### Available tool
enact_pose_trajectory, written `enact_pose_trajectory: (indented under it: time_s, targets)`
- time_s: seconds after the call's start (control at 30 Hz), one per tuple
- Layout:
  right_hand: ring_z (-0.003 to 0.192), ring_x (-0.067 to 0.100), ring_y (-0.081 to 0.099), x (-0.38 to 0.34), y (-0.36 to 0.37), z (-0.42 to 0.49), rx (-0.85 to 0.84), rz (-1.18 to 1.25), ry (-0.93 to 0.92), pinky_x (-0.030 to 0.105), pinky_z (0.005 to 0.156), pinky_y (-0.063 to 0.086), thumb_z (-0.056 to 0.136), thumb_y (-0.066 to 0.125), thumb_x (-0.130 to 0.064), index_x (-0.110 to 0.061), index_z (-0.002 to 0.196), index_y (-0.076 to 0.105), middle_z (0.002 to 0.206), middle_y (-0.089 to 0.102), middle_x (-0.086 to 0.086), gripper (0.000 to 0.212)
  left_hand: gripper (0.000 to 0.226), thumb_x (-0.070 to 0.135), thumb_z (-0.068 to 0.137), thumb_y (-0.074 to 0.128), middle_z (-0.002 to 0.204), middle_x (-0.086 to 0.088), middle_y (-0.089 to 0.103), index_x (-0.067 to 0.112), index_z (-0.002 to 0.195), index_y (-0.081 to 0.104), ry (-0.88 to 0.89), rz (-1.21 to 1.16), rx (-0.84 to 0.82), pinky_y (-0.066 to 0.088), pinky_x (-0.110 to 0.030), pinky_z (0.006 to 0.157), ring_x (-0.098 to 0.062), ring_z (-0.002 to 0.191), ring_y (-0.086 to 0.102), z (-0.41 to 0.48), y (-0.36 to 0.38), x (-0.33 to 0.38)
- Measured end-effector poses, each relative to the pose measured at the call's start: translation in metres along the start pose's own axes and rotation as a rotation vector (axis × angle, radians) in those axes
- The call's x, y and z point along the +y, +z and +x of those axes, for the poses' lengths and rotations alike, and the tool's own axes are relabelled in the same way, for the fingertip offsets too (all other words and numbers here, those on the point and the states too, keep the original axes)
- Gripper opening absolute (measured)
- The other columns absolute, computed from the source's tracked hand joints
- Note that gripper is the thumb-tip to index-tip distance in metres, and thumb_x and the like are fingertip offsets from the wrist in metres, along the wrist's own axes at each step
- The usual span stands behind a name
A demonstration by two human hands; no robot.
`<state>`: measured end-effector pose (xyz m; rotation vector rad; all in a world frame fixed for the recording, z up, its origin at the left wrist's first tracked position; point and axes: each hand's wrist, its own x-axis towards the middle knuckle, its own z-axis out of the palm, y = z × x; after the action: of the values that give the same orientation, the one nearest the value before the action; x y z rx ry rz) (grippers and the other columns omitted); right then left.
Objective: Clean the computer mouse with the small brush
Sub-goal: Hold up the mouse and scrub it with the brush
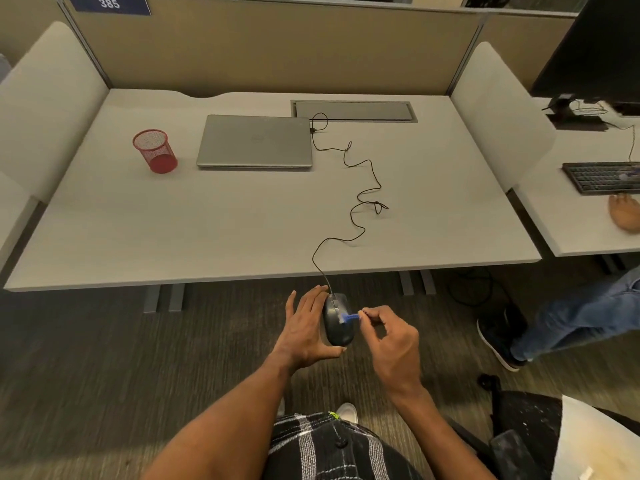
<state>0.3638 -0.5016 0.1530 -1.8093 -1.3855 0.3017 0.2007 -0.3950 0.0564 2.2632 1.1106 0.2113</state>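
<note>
A black wired computer mouse [337,329] is held in the air in front of the desk edge, buttons up. My left hand [304,327] cups it from the left and below, thumb under its rear end. My right hand [391,341] pinches a small blue brush [349,318] between thumb and fingertips; the brush tip rests on the mouse's right upper side. The mouse's thin black cable [360,199] runs up over the desk edge and snakes across the grey desk [173,230] to a closed laptop.
A closed silver laptop [255,142] and a red mesh pen cup [156,151] stand at the back of the desk, next to a cable hatch [353,111]. On the right, another person's hand [625,213], leg and shoe, a keyboard [602,176] and a monitor.
</note>
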Motion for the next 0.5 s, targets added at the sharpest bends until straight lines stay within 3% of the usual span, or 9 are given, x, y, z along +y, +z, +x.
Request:
enact_pose_trajectory:
  time_s: [0.1, 0.23, 0.4, 0.5]
  targets:
    - [0.079, 0.006, 0.069, 0.006, -0.004, -0.002, 0.033, -0.046, -0.034, 0.021, 0.069, 0.06, 0.09, 0.077, -0.008, -0.01, 0.1, 0.073, 0.09, 0.073, -0.001, 0.011, 0.125, 0.08, 0.069, 0.073, 0.172, 0.001, 0.018, 0.022, 0.164, 0.017, -0.001, -0.013, 0.002, -0.009, -0.058, 0.129, -0.016, 0.162, 0.007, 0.001, -0.001, 0.001]
    - [0.083, -0.001, 0.071, 0.001, 0.002, -0.009, -0.131, 0.084, 0.012, 0.016, 0.07, 0.059, 0.092, 0.075, -0.017, -0.017, 0.1, 0.073, 0.09, 0.073, -0.011, 0.008, 0.127, 0.084, 0.07, 0.067, 0.174, 0.0, 0.013, 0.019, 0.166, 0.013, 0.001, 0.034, -0.018, -0.011, -0.057, 0.129, -0.016, 0.162, 0.002, 0.0, 0.002, -0.002]
    - [0.08, 0.005, 0.07, 0.002, 0.0, 0.007, 0.033, 0.004, 0.043, 0.014, 0.07, 0.058, 0.094, 0.072, -0.013, -0.011, 0.103, 0.072, 0.09, 0.072, -0.004, 0.009, 0.126, 0.083, 0.069, 0.07, 0.174, 0.001, 0.016, 0.02, 0.165, 0.017, 0.008, 0.009, -0.011, -0.011, -0.057, 0.129, -0.015, 0.162, 0.004, 0.0, 0.001, 0.0]
    - [0.082, -0.003, 0.069, -0.003, 0.005, 0.009, -0.108, 0.053, 0.018, 0.011, 0.071, 0.057, 0.094, 0.07, -0.024, -0.017, 0.101, 0.071, 0.09, 0.068, -0.017, 0.009, 0.128, 0.083, 0.071, 0.07, 0.174, 0.0, 0.013, 0.02, 0.166, 0.014, 0.013, 0.036, -0.023, -0.012, -0.057, 0.129, -0.016, 0.163, 0.002, 0.001, 0.003, 0.001]
